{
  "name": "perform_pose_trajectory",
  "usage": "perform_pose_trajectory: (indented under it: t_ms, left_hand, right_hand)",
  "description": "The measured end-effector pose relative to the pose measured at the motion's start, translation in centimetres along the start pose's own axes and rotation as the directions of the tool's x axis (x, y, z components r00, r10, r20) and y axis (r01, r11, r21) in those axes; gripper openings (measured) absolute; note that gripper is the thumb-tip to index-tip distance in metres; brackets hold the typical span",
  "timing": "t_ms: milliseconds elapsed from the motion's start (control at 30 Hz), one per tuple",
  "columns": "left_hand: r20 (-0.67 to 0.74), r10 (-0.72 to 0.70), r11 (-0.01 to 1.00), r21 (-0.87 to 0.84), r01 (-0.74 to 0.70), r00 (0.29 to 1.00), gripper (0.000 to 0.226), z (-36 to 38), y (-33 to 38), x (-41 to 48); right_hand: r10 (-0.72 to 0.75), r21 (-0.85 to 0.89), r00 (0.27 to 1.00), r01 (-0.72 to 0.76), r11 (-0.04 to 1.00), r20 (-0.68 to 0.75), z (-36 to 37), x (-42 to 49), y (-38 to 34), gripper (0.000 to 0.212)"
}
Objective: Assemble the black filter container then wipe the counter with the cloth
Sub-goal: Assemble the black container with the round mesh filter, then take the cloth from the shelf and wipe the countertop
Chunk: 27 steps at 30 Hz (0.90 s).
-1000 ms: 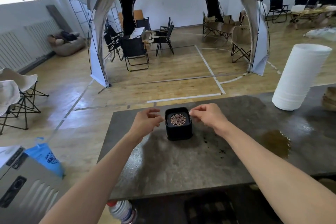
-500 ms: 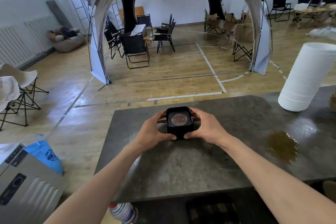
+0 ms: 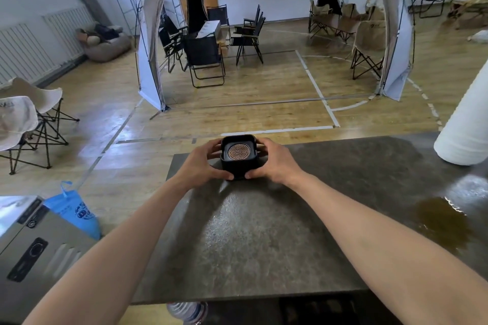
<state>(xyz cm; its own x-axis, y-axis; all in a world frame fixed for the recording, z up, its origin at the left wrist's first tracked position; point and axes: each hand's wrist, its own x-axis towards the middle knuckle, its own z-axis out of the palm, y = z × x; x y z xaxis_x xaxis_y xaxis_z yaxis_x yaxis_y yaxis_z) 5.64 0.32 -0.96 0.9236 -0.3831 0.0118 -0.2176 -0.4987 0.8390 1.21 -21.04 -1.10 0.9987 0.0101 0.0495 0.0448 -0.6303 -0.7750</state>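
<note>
Having closed in from pinching its rim, the left hand (image 3: 200, 166) and right hand (image 3: 274, 163) now clasp the black container (image 3: 239, 158) by its 2 sides near the counter's (image 3: 264, 232) far edge, suggesting assembly is nearly finished while a brown spill (image 3: 441, 216) awaits wiping.

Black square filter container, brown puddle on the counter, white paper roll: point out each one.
Black square filter container (image 3: 239, 166), head view, on its near side wall below the copper mesh disc.
Brown puddle (image 3: 443, 221), head view, middle of the spill on the grey stone counter.
White paper roll (image 3: 464, 137), head view, lower side of the roll.
</note>
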Motion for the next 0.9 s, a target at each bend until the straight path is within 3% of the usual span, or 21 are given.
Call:
perform_pose_trajectory:
  t_ms: [233, 367, 533, 700, 900]
  left_hand:
    - [-0.003, -0.004, 1.000, 0.020, 0.004, 1.000, 0.106, 0.1, -0.1, -0.2]
    - [-0.141, 0.031, 0.995, 0.102, -0.017, 0.990, 0.122, 0.7, 0.1, -1.4]
    - [-0.335, 0.229, 0.932, 0.346, -0.107, 0.914, 0.088, 2.7, 2.3, -4.8]
    - [-0.205, 0.387, 0.823, 0.516, -0.237, 0.899, 0.070, 5.5, 4.4, -9.3]
    - [-0.169, 0.376, 0.807, 0.543, -0.232, 0.911, 0.071, 10.2, 5.5, -14.9]
  right_hand:
    - [0.026, -0.024, 1.000, -0.026, 0.999, 0.013, 0.2, -0.1, 0.0, 0.088]
    - [0.066, -0.006, 0.997, -0.066, 0.998, -0.042, 0.0, -1.8, -0.3, 0.114]
    - [0.025, -0.069, 0.991, -0.034, 0.997, -0.131, -0.3, -5.2, 0.0, 0.091]
    - [-0.058, -0.166, 0.975, 0.022, 0.986, -0.216, -0.9, -10.2, -0.2, 0.064]
    - [-0.160, -0.263, 0.970, 0.108, 0.959, -0.185, -2.0, -16.9, 0.7, 0.056]
